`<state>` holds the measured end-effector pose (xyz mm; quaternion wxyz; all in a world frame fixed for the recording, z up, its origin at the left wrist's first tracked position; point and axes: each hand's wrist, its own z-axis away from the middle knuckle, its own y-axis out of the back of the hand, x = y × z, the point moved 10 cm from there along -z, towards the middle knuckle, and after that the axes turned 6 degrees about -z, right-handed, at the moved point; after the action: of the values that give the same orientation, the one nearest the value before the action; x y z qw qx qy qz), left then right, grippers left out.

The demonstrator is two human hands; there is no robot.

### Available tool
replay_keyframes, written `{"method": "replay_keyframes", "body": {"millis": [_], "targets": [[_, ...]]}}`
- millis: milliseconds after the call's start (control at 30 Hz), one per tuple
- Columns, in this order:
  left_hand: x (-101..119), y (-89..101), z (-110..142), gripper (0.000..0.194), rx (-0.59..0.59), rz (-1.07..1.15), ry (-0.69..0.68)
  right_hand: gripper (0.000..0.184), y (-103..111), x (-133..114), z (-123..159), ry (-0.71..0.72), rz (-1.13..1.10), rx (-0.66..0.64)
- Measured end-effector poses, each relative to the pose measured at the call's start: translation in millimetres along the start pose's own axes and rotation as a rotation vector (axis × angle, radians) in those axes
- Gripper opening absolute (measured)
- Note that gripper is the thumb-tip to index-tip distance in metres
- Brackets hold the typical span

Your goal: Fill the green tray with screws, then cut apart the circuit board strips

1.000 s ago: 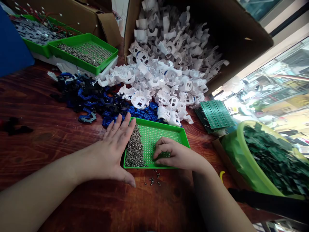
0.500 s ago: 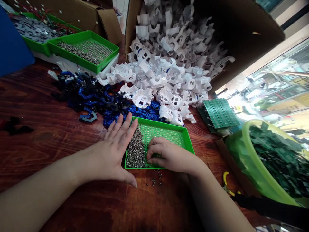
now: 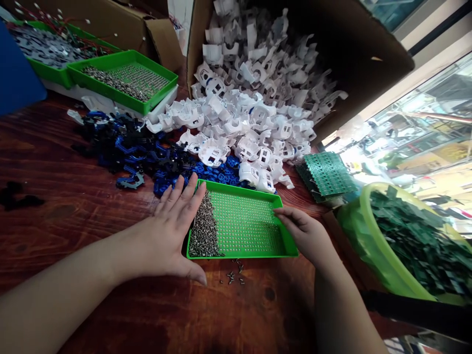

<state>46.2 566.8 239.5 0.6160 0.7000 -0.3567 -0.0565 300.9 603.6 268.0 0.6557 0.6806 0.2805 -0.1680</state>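
Note:
A green perforated tray (image 3: 258,251) lies on the wooden table in front of me, with a heap of small metal screws (image 3: 204,228) along its left side. My left hand (image 3: 173,231) lies flat and open against the tray's left edge. On the tray's right edge rests my right hand (image 3: 304,231), fingers curled over the rim. A few loose screws (image 3: 233,276) lie on the table just below the tray.
Behind the tray are blue and black plastic parts (image 3: 136,152) and a pile of white plastic housings (image 3: 250,113) spilling from a cardboard box (image 3: 354,44). Two more green trays (image 3: 121,78) sit at the far left. Green circuit boards (image 3: 326,174) and a yellow-green tub (image 3: 398,241) stand right.
My right hand has left the inside of the tray, where it was on the screws, and moved right to the tray's right rim. The left hand has stayed put.

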Motion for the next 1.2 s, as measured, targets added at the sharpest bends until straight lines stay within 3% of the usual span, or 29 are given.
{"method": "replay_keyframes", "body": {"millis": [167,400,567,800,1200], "targets": [[-0.7,-1.3,0.3,0.127,-0.013,-0.016,0.002,0.021,-0.8,6.9,7.4,0.038,0.195,0.044],[-0.8,-2.0,-0.2,0.126,-0.014,-0.013,0.002,0.023,-9.3,-20.8,13.5,0.354,0.384,0.052],[0.1,-0.5,-0.2,0.125,-0.006,-0.012,-0.006,0.020,-8.3,-6.2,6.8,0.268,0.310,0.079],[-2.2,-1.8,0.0,0.126,0.011,-0.007,0.006,0.012,-14.1,15.3,2.5,0.124,0.133,-0.057],[-3.9,-2.6,0.2,0.125,0.011,-0.005,0.017,0.015,-12.7,9.8,9.9,0.108,0.077,-0.118]]}}
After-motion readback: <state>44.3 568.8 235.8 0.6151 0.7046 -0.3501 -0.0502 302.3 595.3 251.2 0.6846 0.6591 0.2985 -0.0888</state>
